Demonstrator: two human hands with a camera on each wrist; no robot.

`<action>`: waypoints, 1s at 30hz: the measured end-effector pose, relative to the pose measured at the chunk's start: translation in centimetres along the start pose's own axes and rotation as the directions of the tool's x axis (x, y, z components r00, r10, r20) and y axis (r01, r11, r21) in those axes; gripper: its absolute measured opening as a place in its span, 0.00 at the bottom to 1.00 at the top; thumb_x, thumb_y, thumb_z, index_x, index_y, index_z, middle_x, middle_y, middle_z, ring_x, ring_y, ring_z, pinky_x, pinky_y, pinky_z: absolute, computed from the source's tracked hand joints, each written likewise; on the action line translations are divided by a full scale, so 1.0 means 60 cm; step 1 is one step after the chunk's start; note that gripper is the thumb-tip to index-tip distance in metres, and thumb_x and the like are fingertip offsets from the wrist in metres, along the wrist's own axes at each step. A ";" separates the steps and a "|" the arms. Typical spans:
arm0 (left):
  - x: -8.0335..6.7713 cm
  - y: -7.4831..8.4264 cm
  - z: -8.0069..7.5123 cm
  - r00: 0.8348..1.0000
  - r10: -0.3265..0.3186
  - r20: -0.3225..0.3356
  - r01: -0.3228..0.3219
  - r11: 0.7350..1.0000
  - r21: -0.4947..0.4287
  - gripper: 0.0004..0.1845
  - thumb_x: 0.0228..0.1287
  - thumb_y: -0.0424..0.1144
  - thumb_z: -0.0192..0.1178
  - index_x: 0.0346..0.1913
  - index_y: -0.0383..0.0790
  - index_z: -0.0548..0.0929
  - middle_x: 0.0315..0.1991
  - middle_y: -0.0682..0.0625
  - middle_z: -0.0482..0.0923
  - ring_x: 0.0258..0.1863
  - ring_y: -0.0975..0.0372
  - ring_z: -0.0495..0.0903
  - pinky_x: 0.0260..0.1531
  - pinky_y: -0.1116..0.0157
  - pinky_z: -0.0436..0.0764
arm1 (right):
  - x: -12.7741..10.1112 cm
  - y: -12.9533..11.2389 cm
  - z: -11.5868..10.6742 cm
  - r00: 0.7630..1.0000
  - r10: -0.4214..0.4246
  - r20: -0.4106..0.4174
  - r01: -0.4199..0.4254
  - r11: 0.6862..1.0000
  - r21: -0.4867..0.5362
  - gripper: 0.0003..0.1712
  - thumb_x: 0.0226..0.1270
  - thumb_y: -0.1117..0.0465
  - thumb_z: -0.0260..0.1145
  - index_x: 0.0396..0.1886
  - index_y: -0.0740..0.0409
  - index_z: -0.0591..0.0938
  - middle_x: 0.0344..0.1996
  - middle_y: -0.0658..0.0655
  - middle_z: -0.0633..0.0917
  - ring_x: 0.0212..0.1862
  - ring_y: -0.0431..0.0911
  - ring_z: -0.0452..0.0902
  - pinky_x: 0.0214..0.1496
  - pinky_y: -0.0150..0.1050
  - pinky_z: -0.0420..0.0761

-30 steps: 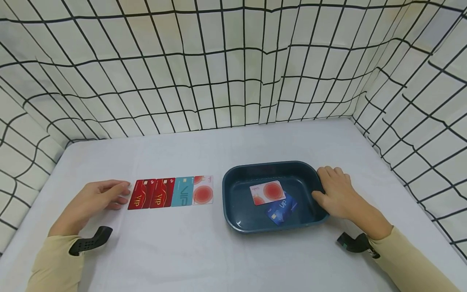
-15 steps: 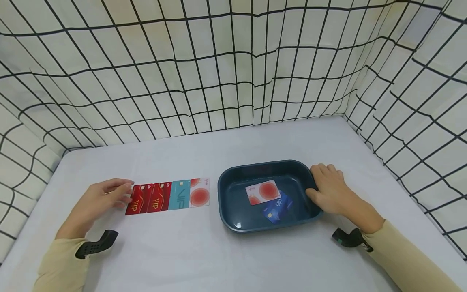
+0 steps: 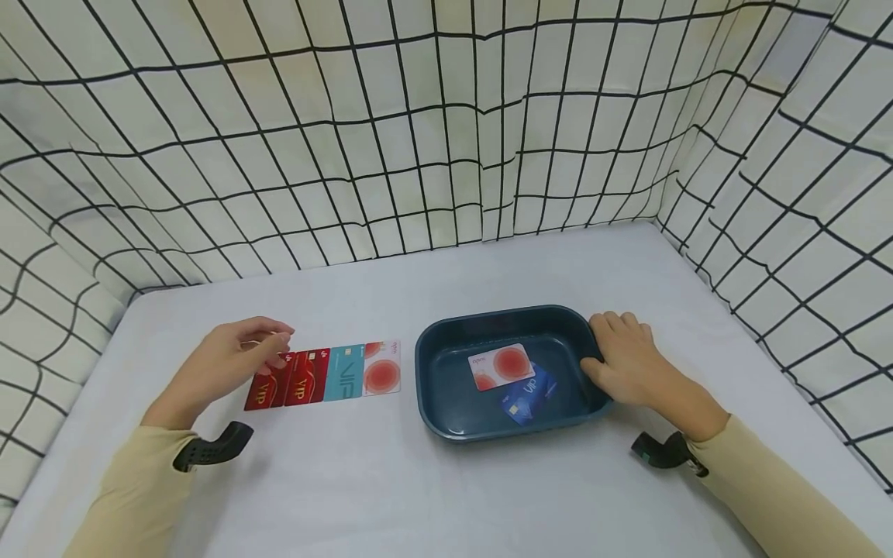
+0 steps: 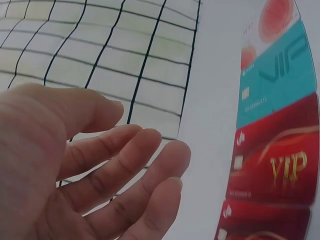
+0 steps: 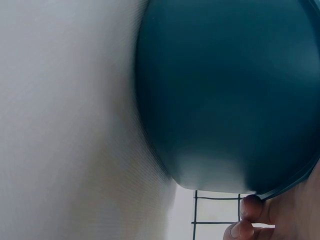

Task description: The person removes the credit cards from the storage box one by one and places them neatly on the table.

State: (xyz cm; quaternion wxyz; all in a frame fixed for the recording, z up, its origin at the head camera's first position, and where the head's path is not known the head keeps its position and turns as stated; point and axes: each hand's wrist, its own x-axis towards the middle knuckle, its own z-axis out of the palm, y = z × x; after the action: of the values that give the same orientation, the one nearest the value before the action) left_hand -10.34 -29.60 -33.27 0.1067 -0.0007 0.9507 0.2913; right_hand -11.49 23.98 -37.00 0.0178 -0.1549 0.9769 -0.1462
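Observation:
My left hand (image 3: 226, 363) hovers at the left end of a row of cards, its fingers loosely bent and holding nothing. The row lies on the white cloth: a red VIP card (image 3: 263, 391) partly covered by the hand, a second red VIP card (image 3: 307, 377), a teal VIP card (image 3: 344, 373) and a white card with a red circle (image 3: 381, 368). My right hand (image 3: 631, 360) grips the right end of a dark blue plastic tray (image 3: 453, 422), thumb over its rim. Inside, another white-and-red card (image 3: 501, 366) overlaps a blue VIP card (image 3: 528, 399).
A white cloth (image 3: 391, 480) covers the table. White walls with a black grid (image 3: 432, 139) rise behind it and at both sides. A strip of cloth separates the card row from the tray.
My left hand has moved right, from beside the row to over the first red card. The right hand stays on the tray's end. The head view has shifted slightly.

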 end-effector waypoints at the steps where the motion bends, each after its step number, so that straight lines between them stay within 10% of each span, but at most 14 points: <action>1: 0.002 0.008 0.001 1.000 0.016 0.001 -0.016 1.000 0.007 0.28 0.78 0.57 0.52 0.67 0.40 0.76 0.53 0.38 0.86 0.44 0.56 0.86 0.41 0.61 0.85 | 0.000 0.001 0.001 1.000 0.001 0.000 -0.001 1.000 -0.001 0.19 0.64 0.55 0.60 0.49 0.64 0.73 0.41 0.62 0.77 0.43 0.55 0.63 0.41 0.46 0.58; 30: 0.027 0.180 0.046 0.940 0.342 0.011 -0.342 0.937 0.065 0.12 0.76 0.46 0.59 0.53 0.47 0.85 0.41 0.50 0.89 0.36 0.63 0.84 0.43 0.63 0.83 | 0.001 0.000 0.002 1.000 0.006 -0.003 -0.006 1.000 0.005 0.21 0.63 0.55 0.60 0.51 0.65 0.74 0.42 0.63 0.78 0.45 0.56 0.65 0.42 0.47 0.59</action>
State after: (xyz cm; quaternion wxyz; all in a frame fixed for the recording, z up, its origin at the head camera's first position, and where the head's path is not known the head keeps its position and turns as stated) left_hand -12.04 -19.03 -29.85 0.0541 0.1680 0.9455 0.2737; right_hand -11.57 23.95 -37.10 0.0171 -0.1519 0.9770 -0.1487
